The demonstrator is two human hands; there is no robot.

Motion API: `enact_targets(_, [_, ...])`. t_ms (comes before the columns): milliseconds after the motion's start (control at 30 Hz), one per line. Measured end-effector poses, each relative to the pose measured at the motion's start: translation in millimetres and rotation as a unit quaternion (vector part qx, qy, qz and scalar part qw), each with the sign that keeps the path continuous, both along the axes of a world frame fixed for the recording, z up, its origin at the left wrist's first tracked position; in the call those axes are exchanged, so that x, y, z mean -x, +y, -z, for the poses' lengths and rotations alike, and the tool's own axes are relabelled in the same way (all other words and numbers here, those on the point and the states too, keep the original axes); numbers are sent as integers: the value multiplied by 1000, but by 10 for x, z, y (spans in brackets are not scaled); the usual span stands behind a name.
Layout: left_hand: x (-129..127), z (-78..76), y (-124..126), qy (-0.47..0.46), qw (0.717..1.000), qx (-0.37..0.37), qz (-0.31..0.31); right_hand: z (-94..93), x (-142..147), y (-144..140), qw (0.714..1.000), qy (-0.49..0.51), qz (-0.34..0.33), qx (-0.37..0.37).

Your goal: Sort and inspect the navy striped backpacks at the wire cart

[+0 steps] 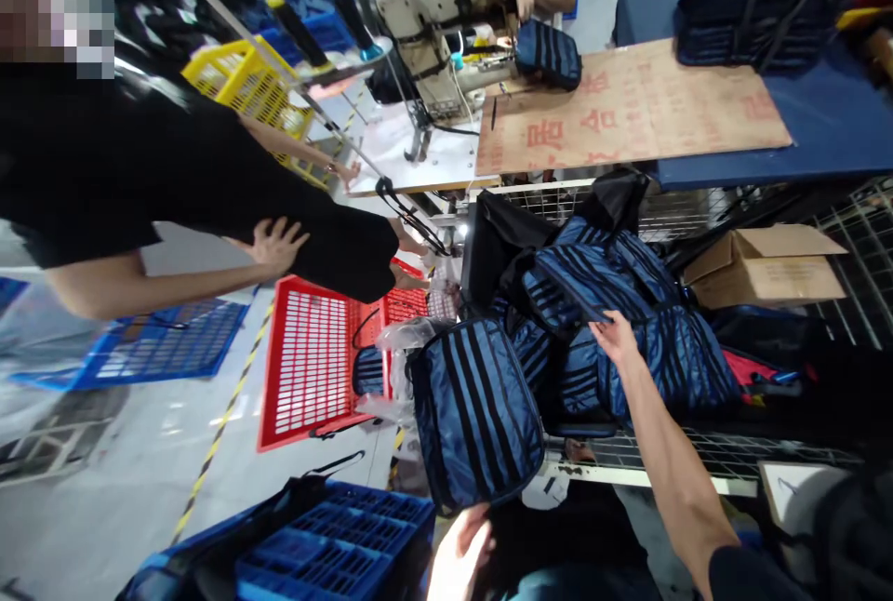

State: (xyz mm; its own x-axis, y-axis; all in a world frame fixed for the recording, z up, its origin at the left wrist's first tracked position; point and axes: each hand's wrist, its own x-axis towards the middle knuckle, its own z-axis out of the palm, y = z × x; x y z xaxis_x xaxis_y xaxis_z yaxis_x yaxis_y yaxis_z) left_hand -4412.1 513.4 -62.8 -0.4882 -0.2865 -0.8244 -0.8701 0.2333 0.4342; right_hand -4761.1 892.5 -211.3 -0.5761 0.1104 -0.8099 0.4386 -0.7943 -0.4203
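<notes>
The striped bag (478,415) sits just beyond the person's left grip (461,540), whose hold cannot be told; farther right, the right grip (614,337) pinches a piled bag (582,275) by its edge.

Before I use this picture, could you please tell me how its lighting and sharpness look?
In the head view, the left hand looks washed out, the right hand less so; the floor shows glare; the far-left crate looks smeared; the top-left corner is pixelated.
</notes>
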Motion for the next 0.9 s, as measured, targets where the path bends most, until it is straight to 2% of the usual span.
enact_targets(100, [683, -256, 577, 73, 990, -117, -34, -733, -456, -337, 997, 62, -31, 28])
enact_targets(133, [913, -342, 749, 102, 979, -162, -69, -972, -667, -467, 995, 80, -41, 31])
enact_targets(200, [1303, -487, 1035, 131, 940, -278, -148, -1404, -1126, -721, 991, 110, -63, 31])
enact_targets(267, [1551, -574, 1239, 120, 900, -370, -197, -1727, -1562, -929, 987, 134, -84, 26])
enact_targets(333, [1654, -606, 1370, 105, 883, -406, -211, -1899, -1919, -1047, 986, 145, -81, 26])
enact_targets(400, [1666, -602, 1435, 102, 882, -411, -204, -1918, -2195, -1053, 989, 131, -42, 58])
enact_targets(533, [1654, -594, 1385, 111, 879, -427, -183, -1713, -2656, -794, 980, 46, 105, 163])
enact_targets(633, [1648, -628, 1231, 102, 881, -432, -161, -1606, -2972, -542, 972, 12, 188, 143])
enact_targets(767, [1518, -665, 1017, 68, 893, -429, -119, -1597, -3256, -332, 973, -1, 214, 87])
enact_targets(900, [1252, -581, 873, 27, 912, -402, -75, -1589, -3510, -228, 982, -27, 185, 31])
